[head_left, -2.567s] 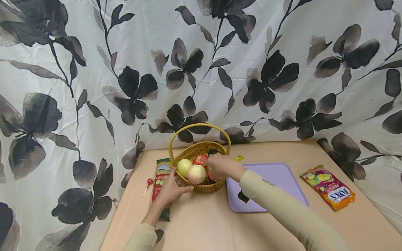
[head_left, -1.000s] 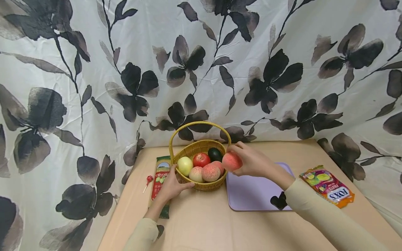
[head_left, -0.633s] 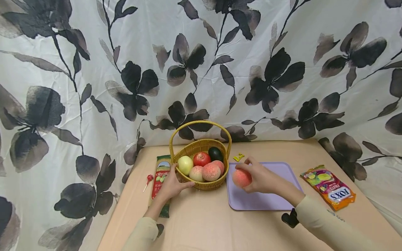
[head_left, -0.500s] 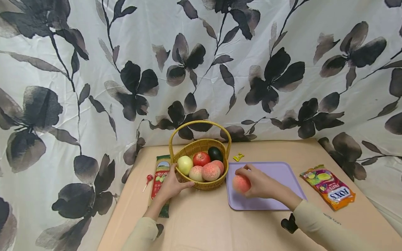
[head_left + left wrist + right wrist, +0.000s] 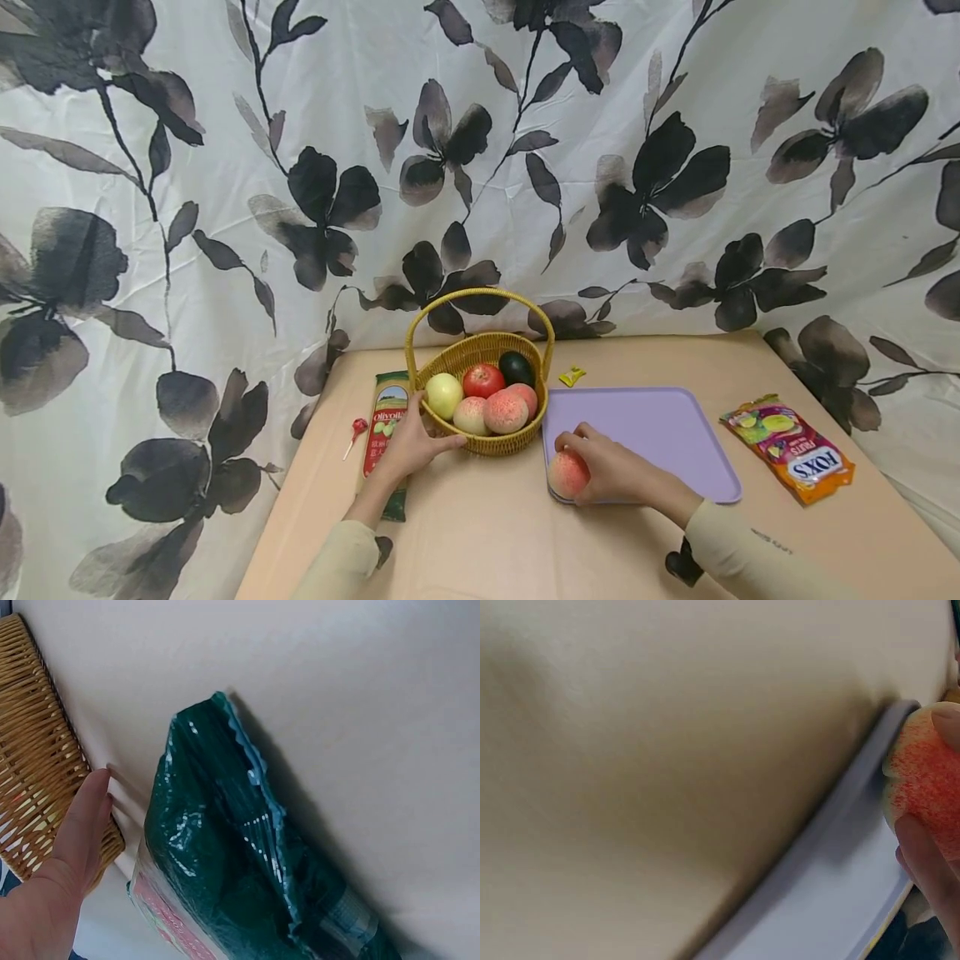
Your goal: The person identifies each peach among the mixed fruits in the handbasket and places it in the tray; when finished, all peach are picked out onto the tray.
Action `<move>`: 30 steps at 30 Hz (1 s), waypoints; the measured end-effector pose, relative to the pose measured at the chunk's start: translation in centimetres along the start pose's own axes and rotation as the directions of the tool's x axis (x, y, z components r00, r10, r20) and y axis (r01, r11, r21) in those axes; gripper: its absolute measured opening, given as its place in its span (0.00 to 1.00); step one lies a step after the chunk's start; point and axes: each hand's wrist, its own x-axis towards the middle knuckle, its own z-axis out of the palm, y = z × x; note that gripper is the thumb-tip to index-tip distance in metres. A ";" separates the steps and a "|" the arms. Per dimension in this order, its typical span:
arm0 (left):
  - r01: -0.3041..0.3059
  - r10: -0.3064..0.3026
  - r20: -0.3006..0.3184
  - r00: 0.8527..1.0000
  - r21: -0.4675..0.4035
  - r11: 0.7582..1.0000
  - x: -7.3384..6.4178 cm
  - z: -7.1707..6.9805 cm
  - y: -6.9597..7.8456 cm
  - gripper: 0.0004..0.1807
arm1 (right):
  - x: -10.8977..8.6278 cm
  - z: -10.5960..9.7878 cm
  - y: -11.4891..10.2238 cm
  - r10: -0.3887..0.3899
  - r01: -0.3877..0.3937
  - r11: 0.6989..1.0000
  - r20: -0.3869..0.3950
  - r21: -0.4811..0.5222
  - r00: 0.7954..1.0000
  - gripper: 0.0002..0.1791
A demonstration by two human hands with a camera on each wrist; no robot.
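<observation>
A pinkish-red peach (image 5: 568, 474) is gripped between the thumb and fingers of my right hand (image 5: 611, 469). It is low at the near left corner of the lilac tray (image 5: 652, 417); whether it touches the tray I cannot tell. The right wrist view shows the peach (image 5: 934, 784) beside the tray's rim (image 5: 810, 847). My left hand (image 5: 408, 442) rests against the left side of the yellow wicker basket (image 5: 498, 446), fingers straight and thumb spread along its front. Inside the basket are a yellow-green fruit (image 5: 444, 395), a red fruit (image 5: 482, 380), a dark green avocado-like fruit (image 5: 517, 368) and several peaches (image 5: 506, 412).
A green and red Olivoila packet (image 5: 387, 421) lies under the left forearm, left of the basket. Farther left is a red lollipop (image 5: 357, 429). A yellow wrapped candy (image 5: 572, 377) lies behind the tray, and a FOX'S candy bag (image 5: 791, 450) on the right. A floral curtain (image 5: 480, 167) hangs behind.
My right hand has taken the peach out of the basket, carried it right over the tray, then lowered it toward the tray's near left corner. The left hand has stayed at the basket.
</observation>
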 end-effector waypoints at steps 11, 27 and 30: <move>-0.006 0.007 -0.003 1.000 0.013 1.000 0.0 0.0 -0.2 0.65 | -0.3 0.6 -0.3 -0.001 0.001 1.000 -0.012 0.019 1.000 0.40; -0.002 0.002 -0.004 1.000 0.002 1.000 -0.1 -0.1 -0.1 0.65 | -0.7 0.5 0.1 0.033 -0.033 0.999 0.003 0.020 0.999 0.41; -0.002 0.002 -0.002 1.000 0.011 1.000 -0.1 0.0 -0.2 0.65 | -0.7 0.3 0.0 0.044 -0.044 0.999 0.018 0.010 0.999 0.41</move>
